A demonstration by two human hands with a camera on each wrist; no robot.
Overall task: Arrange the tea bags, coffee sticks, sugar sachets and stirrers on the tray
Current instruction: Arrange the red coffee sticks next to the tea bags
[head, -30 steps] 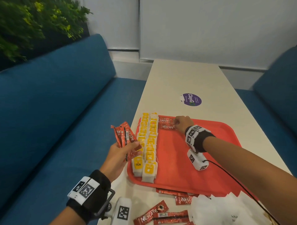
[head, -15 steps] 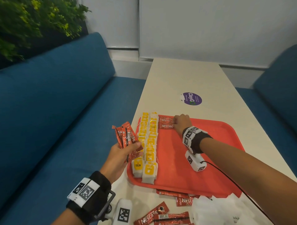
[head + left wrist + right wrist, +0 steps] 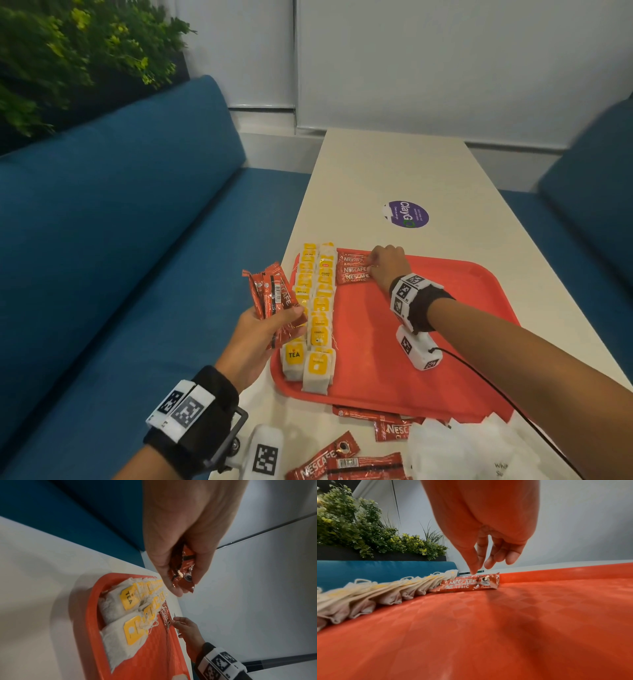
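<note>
A red tray (image 3: 428, 342) lies on the table with two rows of tea bags (image 3: 318, 308) with yellow tags along its left side. A few red coffee sticks (image 3: 352, 270) lie side by side at the far left of the tray, next to the tea bags. My right hand (image 3: 387, 265) is over their right end, fingers pointing down, one fingertip (image 3: 473, 570) touching the top of a stick (image 3: 467, 585). My left hand (image 3: 253, 335) hovers left of the tray and grips a bundle of coffee sticks (image 3: 274, 294), seen in the left wrist view (image 3: 185, 574).
Loose coffee sticks (image 3: 342, 462) lie on the table in front of the tray, beside a white paper heap (image 3: 462, 452). A purple sticker (image 3: 406, 214) is on the table (image 3: 394, 164) beyond. Blue sofas (image 3: 102, 257) flank it, and a plant (image 3: 68, 51) stands at the far left.
My right hand has stayed at the coffee sticks at the tray's far left, shifting only slightly. My left hand still holds its bundle in the same place.
</note>
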